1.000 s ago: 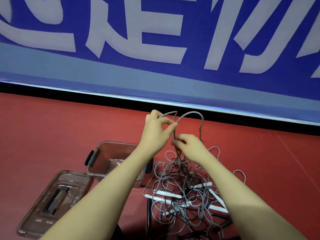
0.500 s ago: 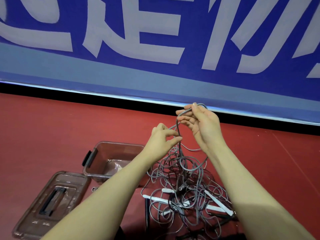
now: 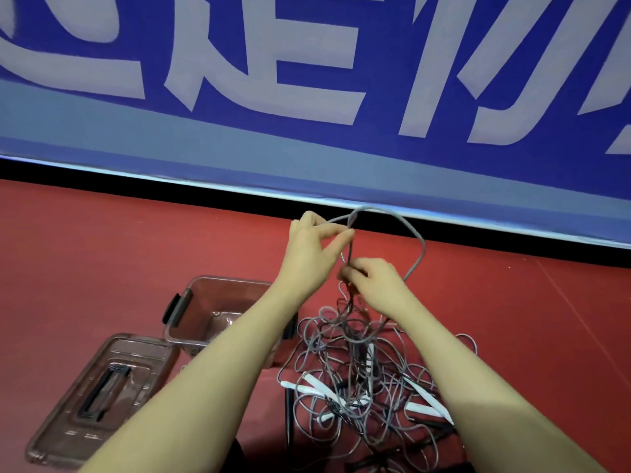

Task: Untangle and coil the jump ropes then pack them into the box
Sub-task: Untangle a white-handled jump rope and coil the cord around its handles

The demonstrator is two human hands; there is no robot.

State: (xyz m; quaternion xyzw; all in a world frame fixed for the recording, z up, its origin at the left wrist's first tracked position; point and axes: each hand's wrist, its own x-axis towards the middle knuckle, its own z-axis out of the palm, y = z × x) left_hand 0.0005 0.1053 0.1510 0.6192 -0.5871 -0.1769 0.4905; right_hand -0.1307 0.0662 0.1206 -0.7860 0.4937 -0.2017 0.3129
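Note:
A tangled heap of grey jump ropes (image 3: pixel 362 377) with white and black handles lies on the red floor in front of me. My left hand (image 3: pixel 312 249) pinches a raised strand of grey rope between thumb and fingers. A loop (image 3: pixel 415 240) arcs from there to the right and down. My right hand (image 3: pixel 374 283) is lower, its fingers curled round strands that rise from the heap. A clear brown box (image 3: pixel 194 302) stands open to the left of the heap, partly hidden by my left forearm.
The box's lid (image 3: pixel 99 394) with a black handle lies flat on the floor at the lower left. A blue banner with large white characters (image 3: pixel 307 80) runs along the wall behind. Red floor (image 3: pixel 546 336) stretches to the right.
My right hand has dropped from above the left hand to below it and now grips strands near the heap. My left hand has risen, pulling a wide loop up.

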